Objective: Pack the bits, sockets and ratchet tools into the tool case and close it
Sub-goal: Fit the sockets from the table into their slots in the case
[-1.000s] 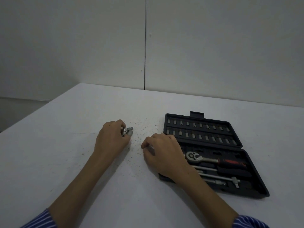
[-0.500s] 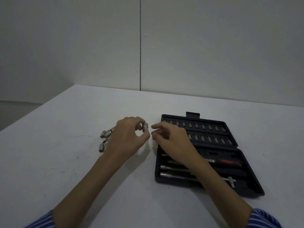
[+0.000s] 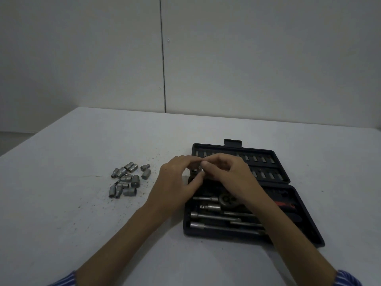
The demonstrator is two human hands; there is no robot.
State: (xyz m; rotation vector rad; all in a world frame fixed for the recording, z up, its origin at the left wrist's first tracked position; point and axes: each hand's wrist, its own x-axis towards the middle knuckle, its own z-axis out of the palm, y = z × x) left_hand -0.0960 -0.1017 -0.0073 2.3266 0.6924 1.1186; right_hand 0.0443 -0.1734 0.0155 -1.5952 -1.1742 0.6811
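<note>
Where apart before, both hands now over case.

My right hand and forearm cover the middle of the tool case, hiding most of the ratchet and part of the bit rows. The small socket between my fingertips is mostly hidden, so I cannot tell its size or which hand truly holds it. Both striped sleeves are cut off by the bottom edge.
</note>
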